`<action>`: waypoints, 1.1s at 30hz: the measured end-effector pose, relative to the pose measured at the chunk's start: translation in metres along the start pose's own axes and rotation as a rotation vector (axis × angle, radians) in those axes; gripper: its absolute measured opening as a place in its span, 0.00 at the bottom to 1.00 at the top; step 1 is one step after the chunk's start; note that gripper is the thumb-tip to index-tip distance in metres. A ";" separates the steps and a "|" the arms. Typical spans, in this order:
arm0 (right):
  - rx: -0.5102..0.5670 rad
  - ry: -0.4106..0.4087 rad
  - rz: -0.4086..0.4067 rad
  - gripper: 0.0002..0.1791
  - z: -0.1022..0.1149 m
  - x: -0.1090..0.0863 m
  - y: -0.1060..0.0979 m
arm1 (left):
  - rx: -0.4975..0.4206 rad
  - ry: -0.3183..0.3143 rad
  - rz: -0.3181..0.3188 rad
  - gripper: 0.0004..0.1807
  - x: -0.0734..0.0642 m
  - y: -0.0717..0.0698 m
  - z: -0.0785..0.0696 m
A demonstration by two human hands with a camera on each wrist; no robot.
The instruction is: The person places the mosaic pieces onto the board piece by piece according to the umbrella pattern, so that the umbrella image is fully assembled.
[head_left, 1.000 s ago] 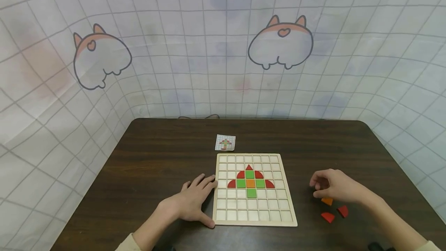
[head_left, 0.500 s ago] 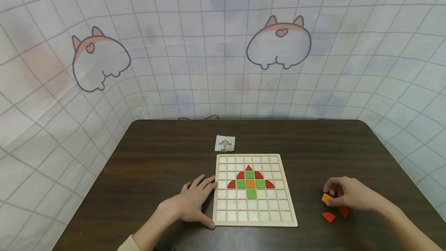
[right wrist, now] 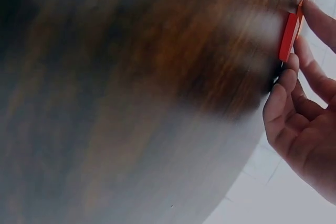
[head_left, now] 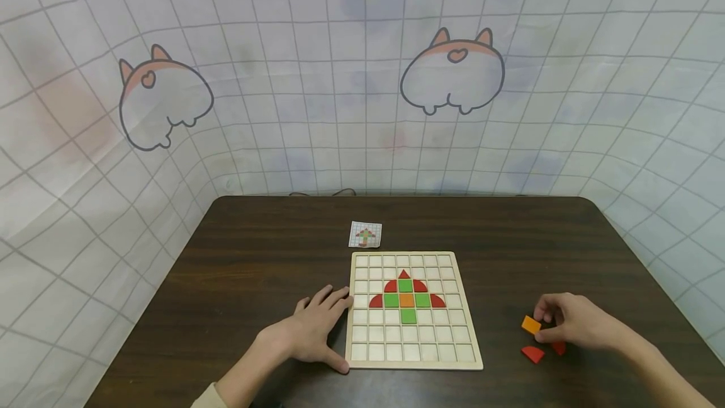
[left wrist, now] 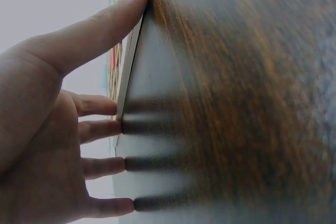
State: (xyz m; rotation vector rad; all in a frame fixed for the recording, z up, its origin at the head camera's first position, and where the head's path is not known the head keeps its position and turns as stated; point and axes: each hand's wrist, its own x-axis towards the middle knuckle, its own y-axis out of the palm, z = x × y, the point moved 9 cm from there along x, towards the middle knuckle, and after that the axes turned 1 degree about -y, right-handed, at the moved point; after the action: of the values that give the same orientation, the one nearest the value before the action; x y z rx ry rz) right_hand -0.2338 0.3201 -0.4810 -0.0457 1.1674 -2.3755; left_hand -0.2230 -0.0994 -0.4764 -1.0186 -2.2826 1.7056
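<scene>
A pale wooden grid board (head_left: pixel 416 352) lies on the table with red, green and orange flat pieces (head_left: pixel 406 300) set in its cells. My left hand (head_left: pixel 310 330) is spread at the board's left side, with thumb and fingertips at the edge. In the left wrist view that thumb (left wrist: pixel 113 24) lies along the rim. To the right of the board, my right hand (head_left: pixel 578 321) pinches a loose orange square (head_left: pixel 531 325) between thumb and index finger, the other fingers curled. Two red quarter-round pieces lie close by, one in front (head_left: pixel 533 354) and one partly hidden under the hand (head_left: pixel 559 347).
Behind the board lies a small printed card (head_left: pixel 365 235) showing a coloured grid pattern. The dark wooden table (head_left: pixel 272 225) is backed by a white checked cloth (head_left: pixel 317 80) with cartoon animals. A thin cable (head_left: pixel 343 192) shows at the table's far edge.
My right hand has come down and to the right, from above the loose pieces to the orange square's edges. More of that square shows now. My left hand and the board stay put.
</scene>
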 end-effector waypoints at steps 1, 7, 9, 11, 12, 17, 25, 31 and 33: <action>-0.003 0.002 -0.002 0.15 0.000 0.000 0.000 | -0.001 -0.001 0.000 0.62 0.000 0.000 0.000; 0.000 0.005 -0.008 0.15 -0.001 0.000 0.001 | 0.000 -0.009 0.010 0.62 0.002 0.001 0.001; 0.002 -0.001 -0.009 0.15 0.000 0.000 0.001 | 0.000 -0.011 0.015 0.62 0.002 0.002 0.001; 0.002 -0.005 -0.011 0.16 0.000 0.000 0.000 | -0.001 -0.011 0.019 0.62 0.003 0.002 0.002; 0.001 -0.006 -0.011 0.16 0.001 0.000 0.000 | -0.002 -0.011 0.020 0.62 0.003 0.002 0.002; -0.023 0.001 -0.015 0.16 0.001 0.001 0.000 | 0.004 -0.016 0.027 0.62 0.003 0.003 0.002; -0.070 0.004 -0.050 0.15 0.005 0.004 -0.003 | 0.004 -0.013 0.021 0.62 0.003 0.002 0.002; -0.065 0.017 -0.090 0.14 0.014 0.008 -0.003 | 0.001 -0.017 0.024 0.62 0.002 0.001 0.002; -0.063 0.011 -0.100 0.14 0.019 0.010 -0.003 | 0.002 -0.018 0.024 0.62 0.002 0.001 0.002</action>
State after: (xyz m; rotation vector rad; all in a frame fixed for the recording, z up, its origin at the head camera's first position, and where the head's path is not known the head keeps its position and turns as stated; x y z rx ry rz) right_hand -0.2395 0.3035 -0.4685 -0.1139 1.2725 -2.4275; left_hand -0.2249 -0.0993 -0.4785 -1.0385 -2.2887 1.7328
